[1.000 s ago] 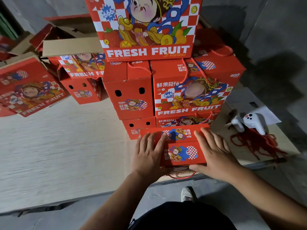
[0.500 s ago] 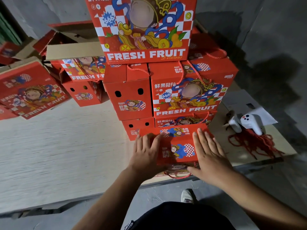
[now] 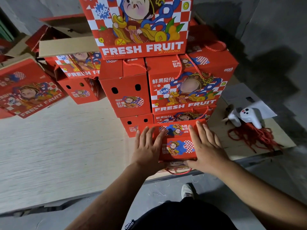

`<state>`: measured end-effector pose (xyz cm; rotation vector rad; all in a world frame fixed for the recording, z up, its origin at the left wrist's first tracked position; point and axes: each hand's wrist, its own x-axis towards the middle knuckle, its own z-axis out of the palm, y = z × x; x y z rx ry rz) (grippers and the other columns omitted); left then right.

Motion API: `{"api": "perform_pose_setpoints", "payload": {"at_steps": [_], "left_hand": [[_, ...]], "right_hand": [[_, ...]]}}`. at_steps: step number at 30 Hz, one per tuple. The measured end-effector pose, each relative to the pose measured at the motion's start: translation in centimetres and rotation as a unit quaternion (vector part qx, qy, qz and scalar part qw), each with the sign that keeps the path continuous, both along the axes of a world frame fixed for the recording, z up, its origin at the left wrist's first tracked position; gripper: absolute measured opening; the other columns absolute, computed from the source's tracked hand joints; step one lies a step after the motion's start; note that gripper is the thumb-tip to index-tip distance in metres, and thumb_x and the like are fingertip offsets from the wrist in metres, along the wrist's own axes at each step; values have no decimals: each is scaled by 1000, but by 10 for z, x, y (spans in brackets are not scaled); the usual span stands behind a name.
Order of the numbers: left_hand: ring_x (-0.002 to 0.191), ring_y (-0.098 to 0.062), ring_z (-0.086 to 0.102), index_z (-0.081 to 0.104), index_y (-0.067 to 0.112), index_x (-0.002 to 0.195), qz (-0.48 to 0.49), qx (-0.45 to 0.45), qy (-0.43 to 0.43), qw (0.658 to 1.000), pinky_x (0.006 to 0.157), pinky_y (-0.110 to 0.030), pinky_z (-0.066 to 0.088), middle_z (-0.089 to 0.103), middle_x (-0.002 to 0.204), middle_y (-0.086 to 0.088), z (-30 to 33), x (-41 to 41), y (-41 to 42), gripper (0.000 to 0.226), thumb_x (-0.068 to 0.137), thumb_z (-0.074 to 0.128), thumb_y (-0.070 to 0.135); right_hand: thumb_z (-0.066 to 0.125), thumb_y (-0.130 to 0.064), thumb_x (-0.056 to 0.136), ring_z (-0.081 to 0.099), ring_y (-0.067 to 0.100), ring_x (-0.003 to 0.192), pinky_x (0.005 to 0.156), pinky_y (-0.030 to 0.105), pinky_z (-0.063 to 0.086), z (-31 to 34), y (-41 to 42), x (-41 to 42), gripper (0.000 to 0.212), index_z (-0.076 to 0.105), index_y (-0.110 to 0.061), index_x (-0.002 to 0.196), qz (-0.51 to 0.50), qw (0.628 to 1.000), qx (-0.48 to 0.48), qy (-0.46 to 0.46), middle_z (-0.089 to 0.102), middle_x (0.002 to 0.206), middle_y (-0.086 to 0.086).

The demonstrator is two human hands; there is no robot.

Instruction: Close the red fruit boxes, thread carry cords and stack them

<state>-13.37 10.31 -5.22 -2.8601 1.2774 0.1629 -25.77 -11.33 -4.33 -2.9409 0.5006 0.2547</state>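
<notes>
Box (image 3: 178, 145) sat at the table (image 3: 58, 155) edge before the stack (image 3: 166, 90), closed, cord (image 3: 178, 172) looping out below. Left hand (image 3: 147, 150) and right hand (image 3: 206, 146) pressed flat on it, fingers straight, gripping nothing. It seemed ready for stacking; flat boxes (image 3: 28, 92) remained unassembled

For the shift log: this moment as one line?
left hand: flat on box | right hand: flat on box | box: closed, at stack foot
</notes>
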Motion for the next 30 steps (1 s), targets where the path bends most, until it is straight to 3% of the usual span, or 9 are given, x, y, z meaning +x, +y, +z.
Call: {"api": "perform_pose_setpoints", "payload": {"at_steps": [4, 7, 12, 14, 16, 19, 25, 28, 30], "left_hand": [[161, -37, -7, -10, 34, 166, -21, -34, 71, 997, 121, -59, -13, -2, 176, -7, 6, 6, 3, 124, 71, 31, 103], [161, -28, 2, 12, 42, 166, 60, -181, 160, 968, 127, -54, -9, 12, 175, 4, 16, 22, 6, 103, 80, 12, 99], [154, -32, 33, 29, 34, 164, 152, -157, 266, 939, 124, -50, 29, 20, 173, 5, 34, 35, 4, 86, 88, 24, 74], [142, -30, 48, 38, 33, 160, 154, -129, 215, 956, 113, -48, 42, 36, 164, 3, 42, 32, 4, 85, 87, 19, 74], [138, -28, 50, 47, 36, 153, 125, -38, 170, 977, 106, -48, 46, 43, 157, 2, 48, 28, 6, 89, 85, 13, 82], [108, -25, 71, 69, 32, 126, 190, -25, 225, 955, 92, -38, 57, 71, 125, -2, 45, 12, 7, 73, 92, 33, 87], [58, -11, 72, 70, 9, 78, 191, -66, 448, 871, 52, -16, 48, 74, 68, -4, 19, -61, -10, 67, 94, 54, 72], [71, -23, 74, 70, 7, 101, 152, -150, 640, 738, 68, -39, 61, 70, 83, -10, 10, -103, -27, 45, 104, 56, 50], [90, -27, 70, 71, 5, 113, 117, -182, 615, 758, 87, -46, 58, 73, 100, -18, 6, -117, -43, 33, 110, 53, 33]], "right_hand": [[69, -81, 67, -39, 22, 148, 123, 56, -3, 11, -1, -4, 142, -38, -37, 151, -12, 998, 52, -18, -50, 156, -4], [82, -72, 62, -17, 33, 155, 122, 60, 7, 3, 29, -19, 147, -23, -37, 159, -206, 950, 140, -189, -36, 165, 4], [87, -56, 71, 36, 27, 147, 105, 56, 48, -1, 55, -18, 128, -6, -46, 159, -455, 631, 566, -273, 16, 166, -6], [86, -49, 76, 46, 25, 139, 95, 49, 55, 7, 45, -7, 116, 2, -53, 156, -466, 567, 612, -295, 27, 161, -6], [84, -53, 78, 41, 26, 144, 108, 51, 47, 11, 38, 0, 121, -5, -47, 159, -447, 600, 582, -318, 24, 164, -6], [82, -56, 78, 19, 24, 156, 124, 51, 25, 9, 35, 9, 127, -9, -31, 163, -373, 751, 468, -280, 6, 172, 4], [74, -36, 86, 39, 20, 145, 111, 35, 39, 11, 14, 26, 92, 20, -37, 160, -179, 906, 350, -158, 27, 166, -2], [68, -44, 89, 36, 12, 148, 116, 30, 34, 15, 11, 41, 77, 31, -42, 156, 58, 953, 289, -69, 29, 166, -12], [64, -44, 97, 17, 7, 153, 124, 33, 16, 20, 15, 62, 69, 30, -45, 157, 197, 944, 264, 7, 17, 170, -14]]}}
